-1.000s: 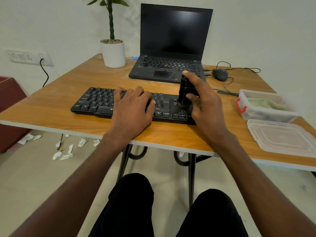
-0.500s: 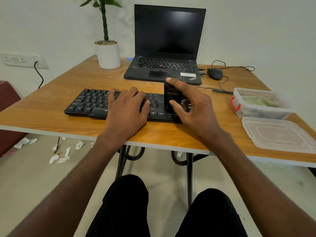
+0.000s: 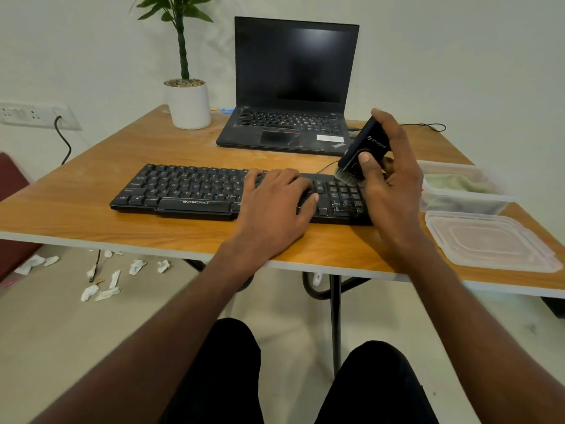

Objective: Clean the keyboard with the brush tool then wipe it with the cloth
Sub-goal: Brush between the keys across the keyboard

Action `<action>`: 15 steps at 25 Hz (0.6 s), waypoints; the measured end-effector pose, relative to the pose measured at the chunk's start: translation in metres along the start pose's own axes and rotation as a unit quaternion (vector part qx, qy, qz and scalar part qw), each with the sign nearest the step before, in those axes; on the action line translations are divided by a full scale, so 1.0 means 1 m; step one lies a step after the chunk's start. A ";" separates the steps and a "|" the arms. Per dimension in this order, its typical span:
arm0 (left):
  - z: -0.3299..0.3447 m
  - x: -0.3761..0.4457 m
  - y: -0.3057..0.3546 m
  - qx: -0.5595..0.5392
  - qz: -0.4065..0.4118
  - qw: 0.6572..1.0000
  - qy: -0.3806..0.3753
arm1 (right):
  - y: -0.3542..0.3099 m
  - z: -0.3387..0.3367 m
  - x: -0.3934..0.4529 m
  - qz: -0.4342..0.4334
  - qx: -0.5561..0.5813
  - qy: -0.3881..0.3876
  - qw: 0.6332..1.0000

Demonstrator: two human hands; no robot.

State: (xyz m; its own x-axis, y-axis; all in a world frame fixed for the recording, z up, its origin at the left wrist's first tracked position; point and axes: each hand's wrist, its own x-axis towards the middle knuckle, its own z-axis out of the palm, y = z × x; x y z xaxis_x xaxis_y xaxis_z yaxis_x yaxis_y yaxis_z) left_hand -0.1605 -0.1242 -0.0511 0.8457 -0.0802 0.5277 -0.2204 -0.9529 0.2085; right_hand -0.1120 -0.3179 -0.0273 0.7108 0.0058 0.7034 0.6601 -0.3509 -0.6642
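The right hand [image 3: 394, 179] grips the black brush tool [image 3: 362, 154], thumb on its front, fingers curled round its back. The brush is tilted, and its bristles touch the right end of the black keyboard [image 3: 189, 191]. The left hand [image 3: 275, 203] lies flat on the keys with straight fingers, holding nothing. Behind sits a laptop [image 3: 290, 87] beside a potted plant [image 3: 186, 99]. To the right, a clear box [image 3: 458, 191] holds the green cloth [image 3: 452, 182], near its lid [image 3: 489, 240].

You see a black keyboard [image 3: 195, 191], a black brush tool [image 3: 362, 151] with grey bristles, an orange wood-grain surface [image 3: 91, 215], a pale green cloth [image 3: 452, 183] and a white pot [image 3: 190, 105].
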 end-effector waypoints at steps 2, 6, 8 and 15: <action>0.003 -0.001 -0.003 0.004 0.003 1.000 -0.005 | -0.001 -0.004 -0.007 -0.009 0.007 -0.047 0.999; 0.005 -0.004 -0.003 0.017 -0.006 1.000 0.000 | -0.004 0.000 -0.012 -0.030 -0.055 -0.142 0.988; 0.005 -0.005 -0.003 0.023 -0.013 1.000 0.001 | -0.002 0.001 -0.011 -0.022 -0.076 -0.141 0.987; 0.004 -0.005 -0.002 0.028 -0.018 0.999 -0.001 | -0.008 0.000 -0.014 -0.045 -0.080 -0.118 0.989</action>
State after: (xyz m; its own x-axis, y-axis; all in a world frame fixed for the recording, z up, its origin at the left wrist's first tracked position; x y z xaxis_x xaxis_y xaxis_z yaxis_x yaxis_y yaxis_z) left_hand -0.1626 -0.1228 -0.0578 0.8534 -0.0454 0.5193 -0.1622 -0.9699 0.1817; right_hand -0.1271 -0.3149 -0.0317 0.6999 0.2552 0.6671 0.6900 -0.4831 -0.5390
